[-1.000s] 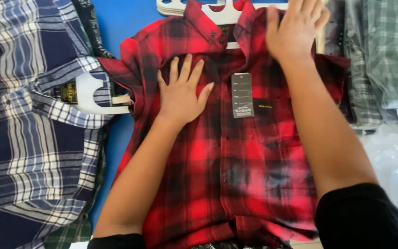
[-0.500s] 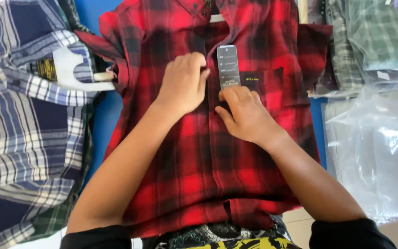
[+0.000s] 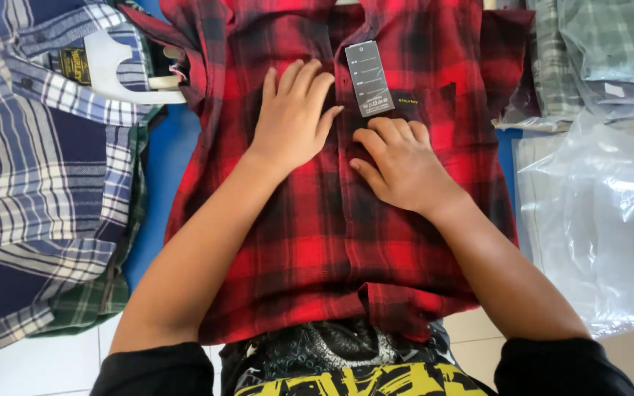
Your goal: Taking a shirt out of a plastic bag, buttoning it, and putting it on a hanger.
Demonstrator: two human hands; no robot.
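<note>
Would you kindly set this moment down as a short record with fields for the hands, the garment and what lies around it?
left hand: left hand lies flat, fingers spread, on the red plaid shirt
right hand: right hand rests on the shirt, fingers curled, just below the grey tag
shirt: front up, spread on a blue surface
to the left: blue plaid shirt with a white hanger
to the right: clear plastic bags; folded green plaid shirts
</note>
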